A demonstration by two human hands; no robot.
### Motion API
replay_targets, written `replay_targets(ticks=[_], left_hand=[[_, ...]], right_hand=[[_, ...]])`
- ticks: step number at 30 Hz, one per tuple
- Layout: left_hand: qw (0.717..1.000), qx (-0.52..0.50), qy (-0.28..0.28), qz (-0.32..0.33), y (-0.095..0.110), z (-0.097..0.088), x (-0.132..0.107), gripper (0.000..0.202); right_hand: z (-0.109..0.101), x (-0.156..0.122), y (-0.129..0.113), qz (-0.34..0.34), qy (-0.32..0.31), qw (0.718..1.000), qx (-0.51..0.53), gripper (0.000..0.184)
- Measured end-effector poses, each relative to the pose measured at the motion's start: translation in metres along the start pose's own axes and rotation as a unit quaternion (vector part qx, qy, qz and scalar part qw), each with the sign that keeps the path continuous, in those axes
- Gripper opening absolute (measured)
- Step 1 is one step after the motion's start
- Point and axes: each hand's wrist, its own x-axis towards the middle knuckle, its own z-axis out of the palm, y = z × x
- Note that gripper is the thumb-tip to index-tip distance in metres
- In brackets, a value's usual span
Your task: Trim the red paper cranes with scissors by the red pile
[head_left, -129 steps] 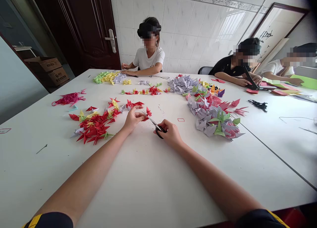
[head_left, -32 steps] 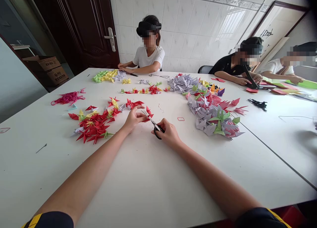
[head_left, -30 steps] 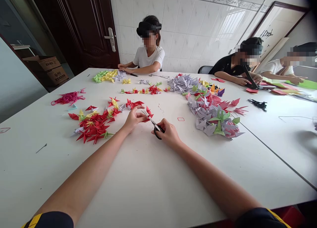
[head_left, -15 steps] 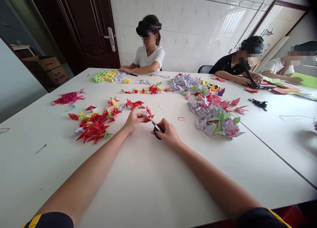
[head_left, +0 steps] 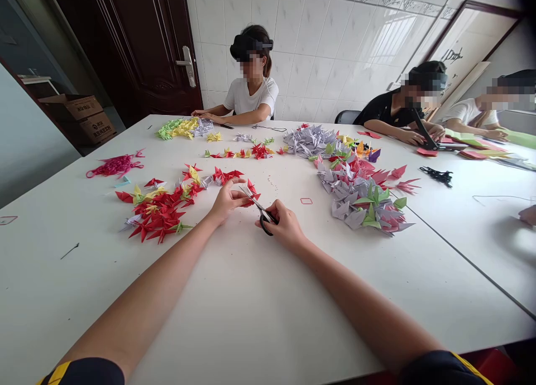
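My left hand (head_left: 228,201) rests over the white table (head_left: 84,296), its fingertips pinching a small red paper crane (head_left: 252,191). My right hand (head_left: 285,219) is closed around the black finger loops of a pair of scissors (head_left: 260,212). The steel blades point up and left, and their tips reach the red crane by my left fingers. Left of my hands lies a heap of red paper cranes (head_left: 157,212) with some yellow and green ones. To the right is a large pile of lilac, green and pink cranes (head_left: 355,198).
Two co-workers sit at the far table side, each with hands (head_left: 203,115) on the tabletop. Further strings of cranes lie along the table, and a magenta bundle (head_left: 115,166) sits at left. Cardboard boxes (head_left: 79,120) stand beyond the table's left end, and coloured paper sheets (head_left: 473,154) lie at right.
My hands have drawn slightly closer, with the scissors now nearer the red crane. The view has tilted a little, and the co-worker's hands at the far side have shifted.
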Motion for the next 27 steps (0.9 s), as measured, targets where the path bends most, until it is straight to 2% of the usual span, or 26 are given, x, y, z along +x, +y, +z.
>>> replay_targets(ticks=[18,21,27], left_hand=[[1.000,0.003,0.004,0.010,-0.006,-0.002,0.004,0.072],[0.999,0.011,0.031,0.028,-0.010,-0.004,0.006,0.067],[0.990,0.013,0.122,0.074,-0.014,-0.011,0.012,0.051]], right_hand=[[0.000,0.000,0.002,-0.001,0.004,1.000,0.016,0.038],[0.000,0.000,0.002,-0.004,0.013,1.000,0.015,0.036],[-0.001,0.001,0.002,-0.004,0.015,0.999,0.033,0.030]])
